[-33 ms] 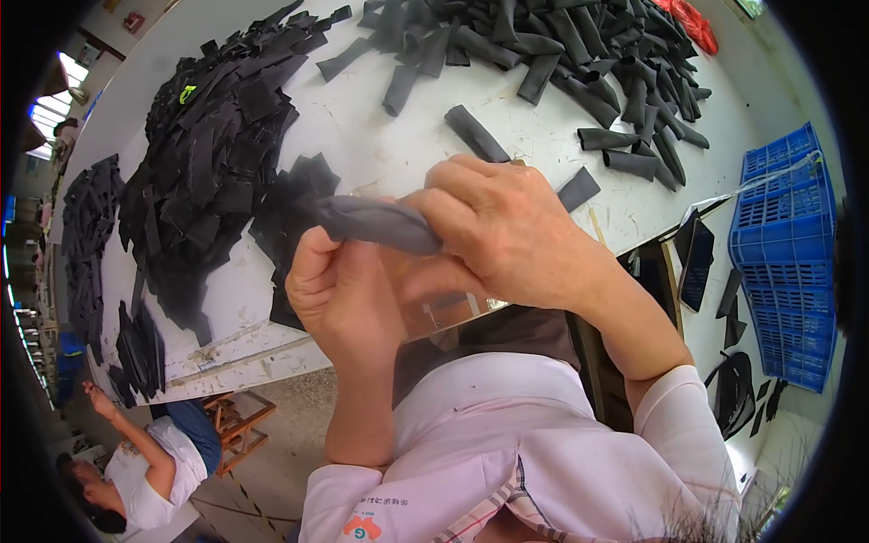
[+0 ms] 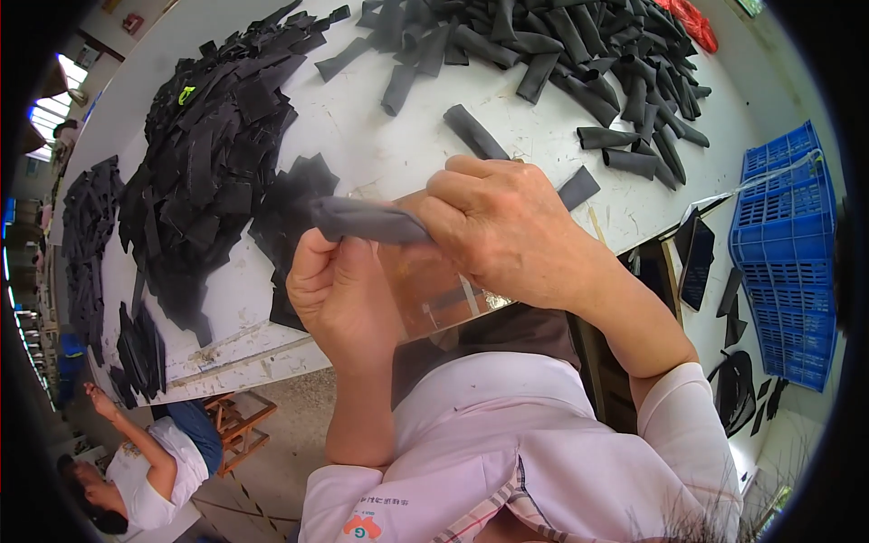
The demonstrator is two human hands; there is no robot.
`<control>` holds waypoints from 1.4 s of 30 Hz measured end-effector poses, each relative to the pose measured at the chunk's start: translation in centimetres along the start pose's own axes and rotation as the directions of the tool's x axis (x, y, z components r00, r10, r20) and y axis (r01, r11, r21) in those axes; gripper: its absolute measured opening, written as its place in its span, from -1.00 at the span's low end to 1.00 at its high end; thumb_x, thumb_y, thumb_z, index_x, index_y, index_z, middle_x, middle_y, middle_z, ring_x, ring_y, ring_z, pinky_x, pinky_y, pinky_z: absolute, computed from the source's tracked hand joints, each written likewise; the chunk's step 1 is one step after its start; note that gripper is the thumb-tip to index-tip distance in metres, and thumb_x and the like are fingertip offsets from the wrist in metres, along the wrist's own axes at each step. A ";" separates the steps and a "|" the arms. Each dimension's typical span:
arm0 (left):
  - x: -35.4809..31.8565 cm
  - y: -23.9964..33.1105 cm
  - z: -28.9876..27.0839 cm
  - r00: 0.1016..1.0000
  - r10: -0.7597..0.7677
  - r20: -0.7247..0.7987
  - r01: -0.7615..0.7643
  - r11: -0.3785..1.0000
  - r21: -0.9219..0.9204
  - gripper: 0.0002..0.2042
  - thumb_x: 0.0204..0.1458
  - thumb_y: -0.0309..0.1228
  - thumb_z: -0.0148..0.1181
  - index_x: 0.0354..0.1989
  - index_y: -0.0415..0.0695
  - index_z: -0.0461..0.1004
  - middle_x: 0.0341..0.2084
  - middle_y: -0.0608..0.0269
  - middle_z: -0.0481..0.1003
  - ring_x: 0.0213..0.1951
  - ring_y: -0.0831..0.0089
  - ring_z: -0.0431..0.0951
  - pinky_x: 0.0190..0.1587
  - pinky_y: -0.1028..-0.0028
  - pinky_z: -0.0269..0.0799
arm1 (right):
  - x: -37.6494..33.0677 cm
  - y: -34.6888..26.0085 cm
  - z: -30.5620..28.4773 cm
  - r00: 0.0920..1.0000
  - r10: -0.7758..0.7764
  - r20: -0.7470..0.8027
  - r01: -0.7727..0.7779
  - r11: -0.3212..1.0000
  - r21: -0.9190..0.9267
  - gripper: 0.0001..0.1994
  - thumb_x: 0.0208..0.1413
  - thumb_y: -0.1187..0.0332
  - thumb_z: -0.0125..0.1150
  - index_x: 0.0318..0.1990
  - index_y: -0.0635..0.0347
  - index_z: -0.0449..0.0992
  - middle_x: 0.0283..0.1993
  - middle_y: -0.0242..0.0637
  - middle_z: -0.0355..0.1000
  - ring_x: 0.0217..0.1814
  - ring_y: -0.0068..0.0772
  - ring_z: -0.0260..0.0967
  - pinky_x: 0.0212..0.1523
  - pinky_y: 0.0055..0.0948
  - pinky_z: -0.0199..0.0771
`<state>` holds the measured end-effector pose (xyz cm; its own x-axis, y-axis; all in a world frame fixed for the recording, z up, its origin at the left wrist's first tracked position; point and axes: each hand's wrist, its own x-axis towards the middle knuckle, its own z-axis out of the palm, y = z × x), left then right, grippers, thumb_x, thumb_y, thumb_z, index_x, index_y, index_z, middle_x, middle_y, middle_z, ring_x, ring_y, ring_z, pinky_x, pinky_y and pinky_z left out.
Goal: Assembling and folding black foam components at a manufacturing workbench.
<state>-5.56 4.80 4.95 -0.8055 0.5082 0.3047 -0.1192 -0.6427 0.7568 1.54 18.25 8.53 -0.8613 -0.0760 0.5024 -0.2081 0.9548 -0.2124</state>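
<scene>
White bench [image 2: 376, 149], workroom: stock is laid out in separate groups, with a large heap of flat black pieces [image 2: 217, 145] set at left and a pile of dark grey tubes [image 2: 579, 45] spread at the far right; the gap between was probably left to keep the two kinds from mixing. A smaller black stack [image 2: 299, 185] is placed just beyond the hands, likely for short reach. One grey fabric tube [image 2: 371, 220] is held above the near edge, roughly crosswise. Its left end is pinched between thumb and fingers of the left hand [image 2: 339, 294]; its right end is enclosed by the curled fingers of the right hand [image 2: 516, 235], whose tips are hidden. Gripping at both ends is judged to keep the soft tube stretched and steady. Beneath it, a glossy brownish panel [image 2: 421, 294] is seen at the near edge; its purpose cannot be told. A blue crate [image 2: 783, 262] is stood at right. At near left, a co-worker [image 2: 154, 462] is noted.
</scene>
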 end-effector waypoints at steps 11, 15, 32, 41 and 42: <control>2.5 0.3 2.3 0.947 -0.259 0.191 0.130 0.851 0.509 -0.89 -0.26 -0.66 0.16 -0.48 -0.30 0.44 -0.55 0.22 0.45 -0.45 0.57 0.42 -0.36 0.58 0.33 | -2.9 2.1 3.7 0.983 0.151 -0.101 -0.085 0.874 0.478 -0.84 -0.07 0.31 0.10 -0.49 0.21 0.41 -0.56 -0.25 0.35 -0.47 -0.13 0.32 -0.51 -0.30 0.29; 2.9 -0.2 2.1 0.938 -0.285 0.199 0.083 0.740 0.668 -0.89 -0.25 -0.61 0.20 -0.49 -0.29 0.43 -0.54 0.23 0.42 -0.51 0.61 0.37 -0.44 0.59 0.30 | -3.9 2.3 5.6 0.973 0.227 0.047 -0.211 0.782 0.586 -0.77 0.00 0.23 0.03 -0.49 0.21 0.41 -0.56 -0.22 0.34 -0.49 -0.09 0.30 -0.52 -0.25 0.26; 2.4 1.0 1.2 0.991 0.111 0.073 -0.103 0.990 -0.095 -0.83 0.04 -0.44 -0.03 -0.35 -0.33 0.38 -0.39 -0.03 0.46 -0.28 0.30 0.43 -0.15 0.35 0.31 | -1.7 1.6 1.6 0.967 0.170 0.191 -0.233 0.894 0.382 -0.75 -0.08 0.21 0.11 -0.48 0.24 0.43 -0.58 -0.24 0.33 -0.53 -0.13 0.29 -0.57 -0.28 0.22; 2.2 0.4 0.0 0.997 0.074 0.031 -0.075 0.997 0.033 -0.78 0.06 -0.40 -0.05 -0.38 -0.36 0.40 -0.41 0.01 0.47 -0.33 0.42 0.43 -0.15 0.47 0.28 | -2.5 1.5 3.9 0.986 0.140 0.092 -0.164 0.922 0.351 -0.73 -0.10 0.20 0.13 -0.60 0.22 0.36 -0.64 -0.26 0.26 -0.58 -0.15 0.26 -0.62 -0.31 0.19; 2.1 0.3 0.0 0.997 0.078 0.013 -0.079 0.996 0.044 -0.78 0.06 -0.40 -0.05 -0.38 -0.36 0.40 -0.41 0.01 0.47 -0.33 0.42 0.43 -0.15 0.47 0.28 | -2.7 1.5 4.2 0.987 0.151 0.055 -0.161 0.917 0.364 -0.73 -0.09 0.21 0.13 -0.61 0.23 0.35 -0.65 -0.26 0.26 -0.58 -0.15 0.25 -0.62 -0.31 0.19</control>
<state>-7.29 5.63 5.81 -0.8050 0.4636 0.3703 -0.0295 -0.6547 0.7553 1.58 18.69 3.36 -0.9071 0.0532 0.4176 -0.2214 0.7835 -0.5806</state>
